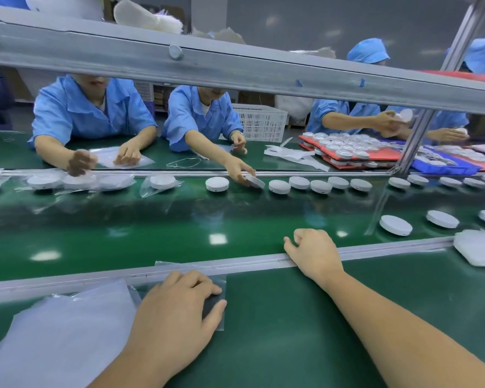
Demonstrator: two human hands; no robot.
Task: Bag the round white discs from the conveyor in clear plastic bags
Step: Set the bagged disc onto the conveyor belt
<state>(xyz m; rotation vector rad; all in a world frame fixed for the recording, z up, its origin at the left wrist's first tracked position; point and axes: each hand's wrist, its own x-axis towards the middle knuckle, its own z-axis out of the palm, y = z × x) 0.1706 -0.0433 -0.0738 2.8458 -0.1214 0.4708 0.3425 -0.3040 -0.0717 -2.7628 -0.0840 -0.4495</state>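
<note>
My left hand [177,303] presses flat on a clear plastic bag [217,306] lying on the green work surface, beside a stack of clear bags [62,331] at the lower left. My right hand [314,253] reaches over the metal rail [235,264] onto the green conveyor belt [151,236], fingers loosely curled and holding nothing. The nearest round white disc [395,224] lies on the belt to its right, apart from the hand, with two more discs [442,219] beyond it. A row of discs [279,186] runs along the belt's far side.
Several people in blue coats work across the belt; one hand [240,173] lifts a disc, and bagged discs [79,182] lie at far left. A metal beam [235,71] crosses overhead. Red trays [381,156] of parts and a white foam pad [479,247] sit right.
</note>
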